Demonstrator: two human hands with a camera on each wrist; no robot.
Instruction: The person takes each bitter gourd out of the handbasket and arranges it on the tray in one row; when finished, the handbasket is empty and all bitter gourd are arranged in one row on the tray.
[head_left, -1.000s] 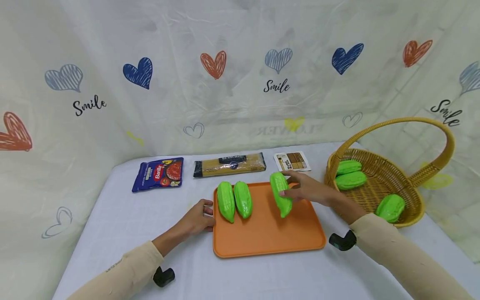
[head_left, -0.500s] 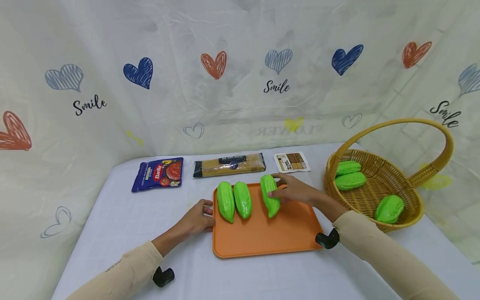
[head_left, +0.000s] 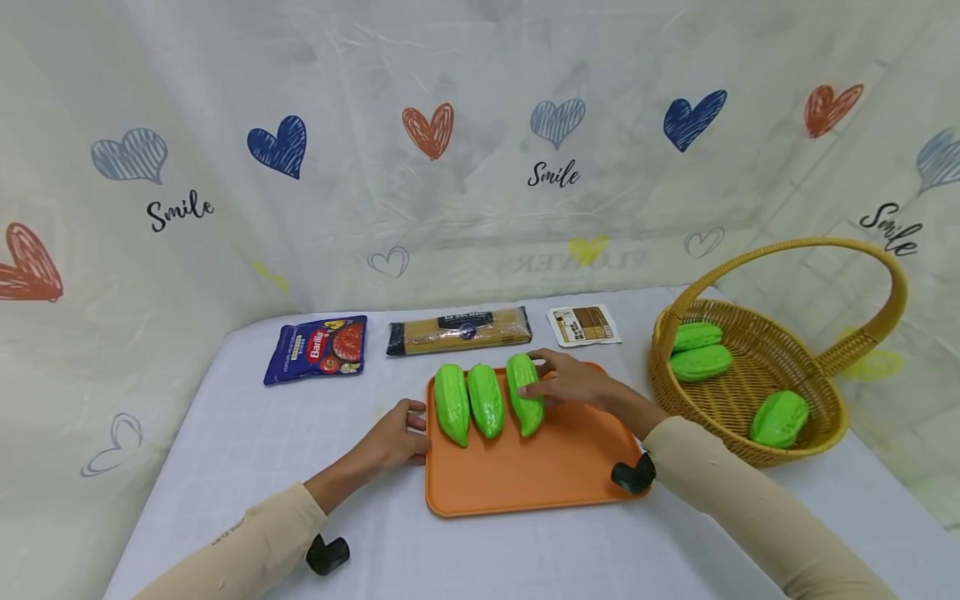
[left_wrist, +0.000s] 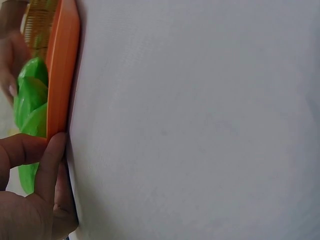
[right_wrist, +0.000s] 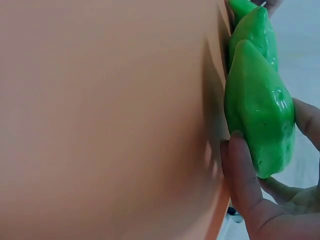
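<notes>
My right hand (head_left: 573, 380) holds a bright green, ridged bitter melon (head_left: 525, 396) between thumb and fingers over the orange tray (head_left: 540, 475). In the right wrist view, this bitter melon (right_wrist: 260, 110) shows a gap and a shadow between it and the tray surface. Two more bitter melons, one at the left (head_left: 452, 404) and one in the middle (head_left: 486, 402), lie side by side on the tray's left part. At the tray's left edge is my left hand (head_left: 392, 435); the left wrist view shows its fingers (left_wrist: 50, 162) pinching the tray's rim (left_wrist: 62, 75).
A wicker basket (head_left: 750, 358) with a tall handle stands at the right, holding 3 green bitter melons (head_left: 780, 418). Along the back lie a blue Barilla pouch (head_left: 318, 348), a pack of spaghetti (head_left: 461, 330) and a small white-and-brown packet (head_left: 585, 324). A printed curtain hangs behind.
My right hand has carried the bitter melon leftward across the tray, bringing it close to the other two. The left hand has stayed at the tray's edge.
</notes>
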